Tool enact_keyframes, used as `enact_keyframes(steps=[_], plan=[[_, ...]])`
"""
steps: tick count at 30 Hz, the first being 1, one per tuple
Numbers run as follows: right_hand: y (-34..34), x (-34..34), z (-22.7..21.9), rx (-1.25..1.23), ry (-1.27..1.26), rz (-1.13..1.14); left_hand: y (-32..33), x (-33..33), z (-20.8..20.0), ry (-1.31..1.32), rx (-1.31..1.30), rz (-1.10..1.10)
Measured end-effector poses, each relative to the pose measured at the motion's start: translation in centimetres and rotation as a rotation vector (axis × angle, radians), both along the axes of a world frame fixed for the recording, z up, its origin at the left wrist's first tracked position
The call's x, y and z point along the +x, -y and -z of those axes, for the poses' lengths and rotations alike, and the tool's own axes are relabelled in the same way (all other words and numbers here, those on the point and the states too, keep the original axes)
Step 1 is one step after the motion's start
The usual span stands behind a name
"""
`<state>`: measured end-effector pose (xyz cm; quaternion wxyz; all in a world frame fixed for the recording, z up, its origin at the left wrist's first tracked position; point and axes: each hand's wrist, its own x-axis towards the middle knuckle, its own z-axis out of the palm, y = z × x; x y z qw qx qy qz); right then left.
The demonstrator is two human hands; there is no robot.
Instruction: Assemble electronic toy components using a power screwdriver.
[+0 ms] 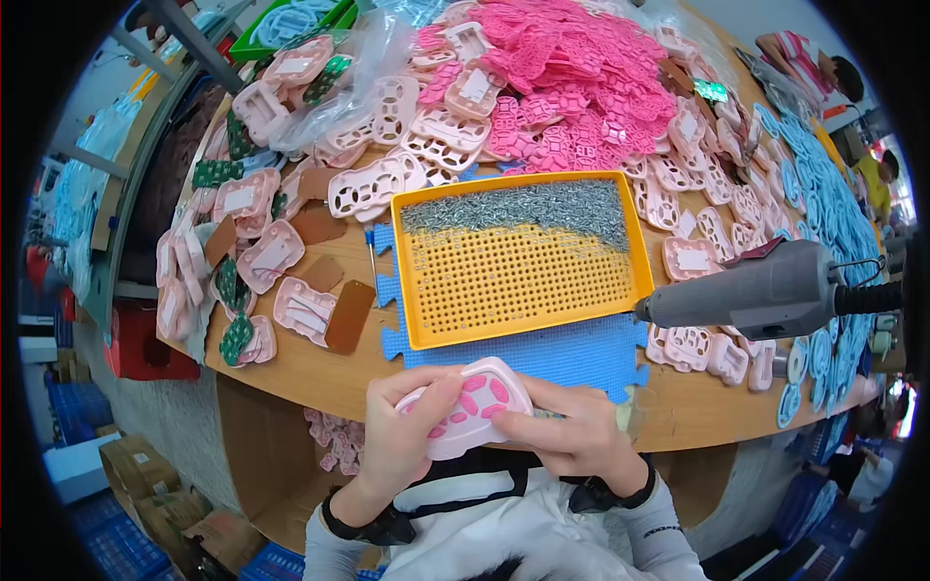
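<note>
Both my hands hold one pale pink plastic shell [472,407] with darker pink rubber buttons showing through its openings, close to my chest at the table's near edge. My left hand [402,441] grips its left side, thumb across the top. My right hand [572,431] clasps its right side, fingers under and over it. Just beyond lies a blue foam mat [572,353] with a yellow perforated tray [426,290] on it, the tray's far part filled with small metal screws [518,208].
A grey electric screwdriver [756,290] hangs at the right. Heaps of pink button pads [572,77], pale pink shells [378,184], brown boards [349,315] and light blue parts [823,194] cover the wooden table [310,373]. Other people sit at the far right [809,58].
</note>
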<state>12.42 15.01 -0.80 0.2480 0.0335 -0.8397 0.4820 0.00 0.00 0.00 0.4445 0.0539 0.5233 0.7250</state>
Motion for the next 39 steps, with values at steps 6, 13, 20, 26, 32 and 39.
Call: enact_keyframes(steps=[6,13,20,26,32,39], plan=[[-0.2,0.0,-0.2,0.064,0.042,-0.051,0.1,0.2,-0.7,0.003,-0.004,0.031],[0.2,-0.2,-0.6,0.042,0.052,-0.026,0.4,0.3,-0.8,0.030,-0.009,0.050],[0.0,-0.3,-1.4,-0.004,0.063,-0.010,0.4,0.2,-1.2,-0.101,-0.045,0.107],[0.3,-0.2,-0.8,-0.050,0.010,0.037,0.5,0.3,-1.1,-0.135,-0.031,0.104],[0.4,-0.5,-0.9,-0.010,0.045,-0.004,0.5,0.3,-0.5,-0.068,-0.057,0.062],[1.0,-0.2,-0.8,-0.003,0.024,0.017,0.4,0.3,-0.6,-0.168,-0.031,0.052]])
